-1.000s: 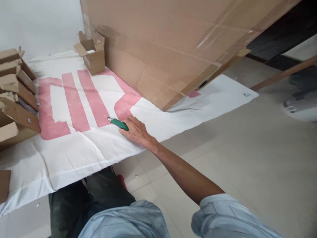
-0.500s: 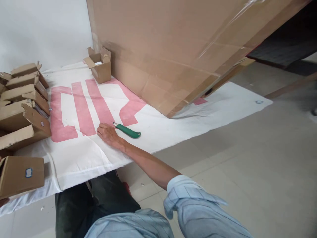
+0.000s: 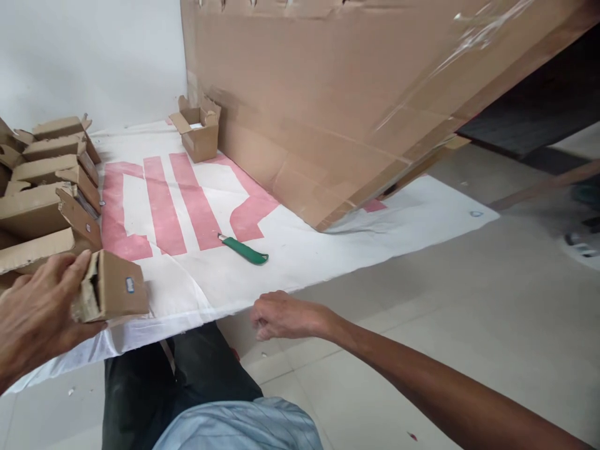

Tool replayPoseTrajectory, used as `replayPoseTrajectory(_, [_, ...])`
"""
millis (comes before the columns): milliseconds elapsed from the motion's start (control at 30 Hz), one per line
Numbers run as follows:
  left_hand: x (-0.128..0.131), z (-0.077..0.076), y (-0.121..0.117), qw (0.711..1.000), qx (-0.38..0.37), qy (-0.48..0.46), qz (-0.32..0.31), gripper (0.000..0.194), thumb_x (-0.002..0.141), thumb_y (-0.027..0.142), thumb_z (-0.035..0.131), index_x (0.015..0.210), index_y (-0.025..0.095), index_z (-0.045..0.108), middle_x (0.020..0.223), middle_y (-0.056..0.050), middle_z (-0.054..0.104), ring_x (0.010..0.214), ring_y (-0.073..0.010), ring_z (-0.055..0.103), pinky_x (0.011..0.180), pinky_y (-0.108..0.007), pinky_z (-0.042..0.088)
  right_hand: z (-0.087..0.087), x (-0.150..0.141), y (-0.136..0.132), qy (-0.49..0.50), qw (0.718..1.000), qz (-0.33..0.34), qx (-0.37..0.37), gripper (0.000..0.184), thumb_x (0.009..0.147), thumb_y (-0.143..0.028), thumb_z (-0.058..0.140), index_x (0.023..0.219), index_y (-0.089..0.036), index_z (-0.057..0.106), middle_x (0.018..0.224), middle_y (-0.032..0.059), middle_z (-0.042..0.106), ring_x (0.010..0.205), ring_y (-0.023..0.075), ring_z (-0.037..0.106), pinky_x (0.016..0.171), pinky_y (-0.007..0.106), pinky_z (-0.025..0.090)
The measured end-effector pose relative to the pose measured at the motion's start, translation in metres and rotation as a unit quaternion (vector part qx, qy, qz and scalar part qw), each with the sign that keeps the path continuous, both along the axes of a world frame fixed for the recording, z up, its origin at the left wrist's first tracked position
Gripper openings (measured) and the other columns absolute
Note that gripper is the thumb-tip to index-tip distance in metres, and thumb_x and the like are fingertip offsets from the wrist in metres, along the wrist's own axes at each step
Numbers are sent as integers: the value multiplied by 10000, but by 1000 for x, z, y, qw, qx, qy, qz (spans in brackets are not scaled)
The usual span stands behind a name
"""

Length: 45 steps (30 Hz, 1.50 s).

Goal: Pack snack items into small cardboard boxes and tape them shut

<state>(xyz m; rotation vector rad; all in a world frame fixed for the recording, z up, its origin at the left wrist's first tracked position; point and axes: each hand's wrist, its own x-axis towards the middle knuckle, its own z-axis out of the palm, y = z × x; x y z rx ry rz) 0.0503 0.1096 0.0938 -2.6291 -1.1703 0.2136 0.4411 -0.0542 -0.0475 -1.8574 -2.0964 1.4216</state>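
Left hand (image 3: 44,306) grips a small brown cardboard box (image 3: 122,289) at the near edge of the cloth-covered surface (image 3: 290,262)

The left of the person's two hands is closed on the small brown cardboard box, fingers over its top and thumb low along its near side. The box lies on its side by the surface's near edge, with a small blue-edged label (image 3: 130,285) on the face turned away from that hand. The right hand (image 3: 284,315) hangs just in front of the edge, its fingers curled in narrow; whether the palm encloses anything cannot be told.

A green-handled utility knife (image 3: 244,250) lies on the white cloth beyond the right hand, its tip touching the bold red printed shapes (image 3: 164,212). At the left, a row of open brown cardboard boxes (image 3: 47,206) runs toward the white wall (image 3: 94,56), just beyond the held box. One small open brown carton (image 3: 202,142) stands upright near the back with something white inside, just beside a large brown cardboard panel or box (image 3: 304,112) bearing strips of clear tape (image 3: 478,37).
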Motion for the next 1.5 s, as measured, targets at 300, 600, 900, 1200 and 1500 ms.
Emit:
replayPoseTrajectory(300, [107, -12, -24, 999, -33, -23, -29, 883, 794, 569, 826, 1520, 202, 481, 1363, -225, 636, 1199, -443, 652, 991, -550, 514, -8, -3, 21, 133, 969, -114, 171, 174, 842, -140, 500, 769, -208, 642, 733, -5, 636, 690, 159, 563, 665, 269, 416])
replayPoseTrajectory(600, [127, -27, -31, 995, -54, -72, -42, 771, 866, 467, 823, 1503, 193, 484, 1450, -228, 621, 1313, -432, 621, 1027, -549, 529, -24, -30, 139, -123, 918, -74, 369, 361, 1050, -240, 598, 1402, -170, 639, 1486, 180, 657, 1408, 295, 581, 1185, 442, 449])
replayPoseTrajectory(900, [21, -28, -21, 947, 2, -321, -5, 543, 1018, 594, 579, 1461, 281, 556, 1519, -150, 599, 1389, -396, 615, 1171, -593, 510, -63, -4, 122, -223, 890, -206, 341, 216, 1052, -238, 567, 1213, -149, 679, 1320, 221, 666, 1247, 357, 583, 1062, 476, 476])
replayPoseTrajectory(1200, [-14, -60, -11, 891, -64, -445, 54, 570, 947, 657, 669, 1381, 288, 666, 1495, -129, 634, 1320, -405, 649, 991, -569, 631, -57, 27, 150, -191, 892, -210, 351, 401, 1088, -216, 425, 1424, -83, 599, 1503, 257, 603, 1401, 360, 540, 1170, 510, 445])
replayPoseTrajectory(1500, [-42, -68, -17, 884, -62, -458, 73, 545, 907, 651, 721, 1362, 351, 698, 1515, -65, 647, 1287, -371, 681, 1044, -555, 627, -52, 12, 124, -19, 957, 12, 288, 330, 1043, -384, 570, 1137, -169, 802, 1256, 133, 801, 1171, 284, 746, 1069, 418, 564])
